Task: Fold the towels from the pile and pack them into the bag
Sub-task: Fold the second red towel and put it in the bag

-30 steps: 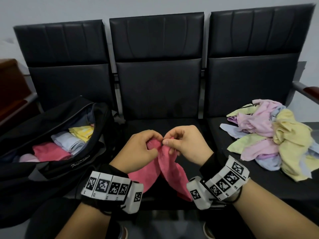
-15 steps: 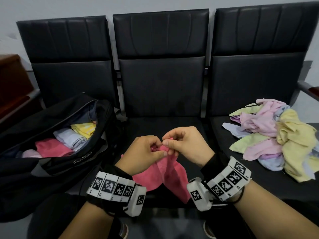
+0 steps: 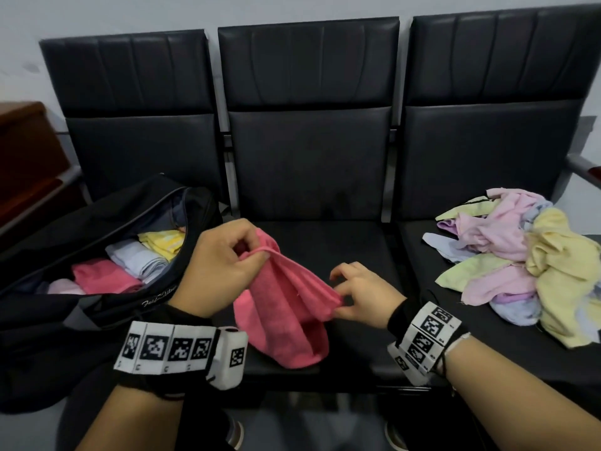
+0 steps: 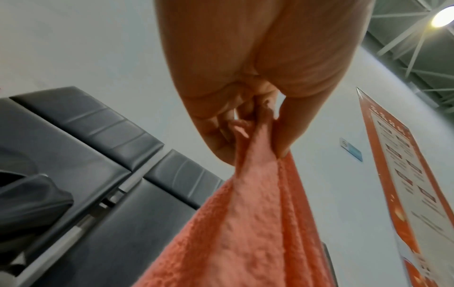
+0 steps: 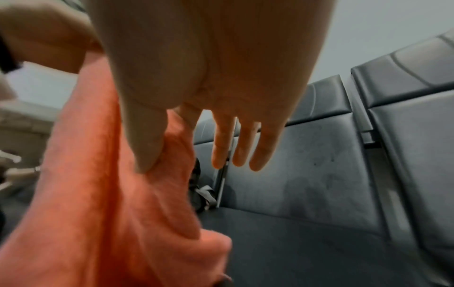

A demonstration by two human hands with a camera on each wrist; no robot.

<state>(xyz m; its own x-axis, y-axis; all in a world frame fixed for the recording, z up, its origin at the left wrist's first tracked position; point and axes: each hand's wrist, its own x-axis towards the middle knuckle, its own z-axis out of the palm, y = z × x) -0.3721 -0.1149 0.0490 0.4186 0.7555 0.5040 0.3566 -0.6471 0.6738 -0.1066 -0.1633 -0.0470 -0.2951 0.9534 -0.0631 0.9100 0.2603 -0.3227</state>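
Observation:
A pink towel (image 3: pixel 286 307) hangs between my hands above the middle seat (image 3: pixel 325 242), its lower part sagging toward the seat front. My left hand (image 3: pixel 224 265) pinches one corner of it, raised near the bag; in the left wrist view the towel (image 4: pixel 245 223) runs down from the curled fingers (image 4: pixel 236 128). My right hand (image 3: pixel 354 294) pinches the towel's top edge lower and to the right, thumb against forefinger, with the other fingers (image 5: pixel 236 143) spread free over the towel (image 5: pixel 98 194). The black bag (image 3: pixel 107 288) lies open on the left seat. The towel pile (image 3: pixel 527 265) lies on the right seat.
Several folded towels, pink (image 3: pixel 104 278), pale blue (image 3: pixel 136 258) and yellow (image 3: pixel 162 242), lie inside the bag. Three black padded seats stand in a row against a pale wall. A brown armrest (image 3: pixel 29 164) is at the far left, another armrest (image 3: pixel 585 167) at the far right.
My hands, which met at one point on the towel, have drawn apart: the left rose toward the bag, the right slid down and right along the edge, stretching the towel between them.

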